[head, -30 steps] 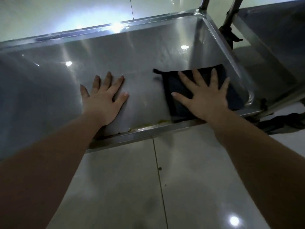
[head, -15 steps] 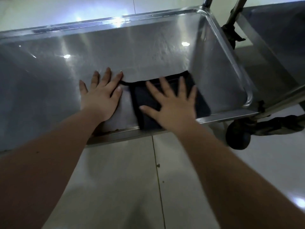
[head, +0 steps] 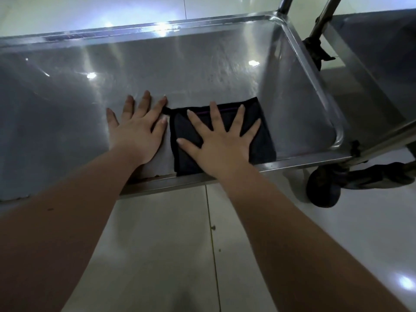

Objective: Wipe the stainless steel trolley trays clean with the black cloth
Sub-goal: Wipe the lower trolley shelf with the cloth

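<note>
black cloth [head: 262, 143] under flat, splayed right hand [head: 221, 147]: soft, light, folded (should slide easily on steel); hold by palm pressure. left hand [head: 137, 131] spread flat on tray [head: 202, 64] beside.

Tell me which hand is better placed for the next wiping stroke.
Right. The right hand lies flat on the cloth, fingers spread; the left hand rests on bare tray beside it.
</note>
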`<state>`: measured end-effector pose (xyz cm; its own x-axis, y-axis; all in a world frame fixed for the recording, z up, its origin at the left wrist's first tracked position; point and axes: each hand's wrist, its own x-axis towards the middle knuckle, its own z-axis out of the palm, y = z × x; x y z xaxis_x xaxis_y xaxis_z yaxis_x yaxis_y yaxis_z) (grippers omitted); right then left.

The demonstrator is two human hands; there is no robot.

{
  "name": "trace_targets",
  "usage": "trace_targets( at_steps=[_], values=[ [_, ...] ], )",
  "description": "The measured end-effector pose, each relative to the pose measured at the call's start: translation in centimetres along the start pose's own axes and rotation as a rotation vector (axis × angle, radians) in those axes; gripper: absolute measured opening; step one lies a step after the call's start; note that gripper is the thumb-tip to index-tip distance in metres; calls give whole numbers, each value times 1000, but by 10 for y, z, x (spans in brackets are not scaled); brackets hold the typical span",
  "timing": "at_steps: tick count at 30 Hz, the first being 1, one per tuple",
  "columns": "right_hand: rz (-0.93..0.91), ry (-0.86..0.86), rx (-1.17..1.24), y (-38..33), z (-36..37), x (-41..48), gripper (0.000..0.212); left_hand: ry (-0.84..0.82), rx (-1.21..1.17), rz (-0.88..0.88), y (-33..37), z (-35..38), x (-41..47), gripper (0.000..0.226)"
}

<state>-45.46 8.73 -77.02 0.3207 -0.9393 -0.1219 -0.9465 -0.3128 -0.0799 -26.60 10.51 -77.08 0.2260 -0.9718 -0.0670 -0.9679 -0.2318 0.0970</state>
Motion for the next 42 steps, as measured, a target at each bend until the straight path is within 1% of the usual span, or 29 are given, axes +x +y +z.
trace_targets(
  at_steps=[3,7,10,13,18,20,22,24,27,30,32,34,36,39,42],
  values=[
    [31,-7,36,21,-8,47,76,-10,14,-3,3,1,0,54],
    [53,-102,63,23,-32,120,77,-17,19,6,3,0,0,56],
    [52,-124,74,20,-38,139,79,-29,11,3,1,-2,1,56],
    [19,-109,70,20,-32,113,81,-29,11,-7,0,-2,3,55],
    [-83,-49,47,17,-8,9,78,-28,13,-11,0,-1,5,55],
    [-94,-36,7,15,0,-16,75,-23,17,-8,0,0,3,55],
    [-93,-29,13,17,-2,-3,74,-12,15,2,-1,1,0,55],
    [-75,-26,49,20,-9,38,73,-9,4,10,-3,1,0,55],
    [-11,-75,70,29,-27,106,76,-16,7,20,-5,2,2,55],
    [-34,-93,52,48,-35,134,78,-6,-3,19,-5,2,4,53],
    [-12,-62,45,79,-36,134,78,-10,-13,15,-5,2,4,53],
    [82,-40,36,123,-39,129,81,-11,-12,8,-2,2,6,53],
    [142,-68,6,154,-44,119,82,-9,8,-4,2,2,7,54],
    [130,-59,-50,162,-40,89,77,-18,6,-9,2,0,9,55],
    [100,-42,-38,164,-26,33,77,-12,21,1,2,-1,9,55]
  ],
)
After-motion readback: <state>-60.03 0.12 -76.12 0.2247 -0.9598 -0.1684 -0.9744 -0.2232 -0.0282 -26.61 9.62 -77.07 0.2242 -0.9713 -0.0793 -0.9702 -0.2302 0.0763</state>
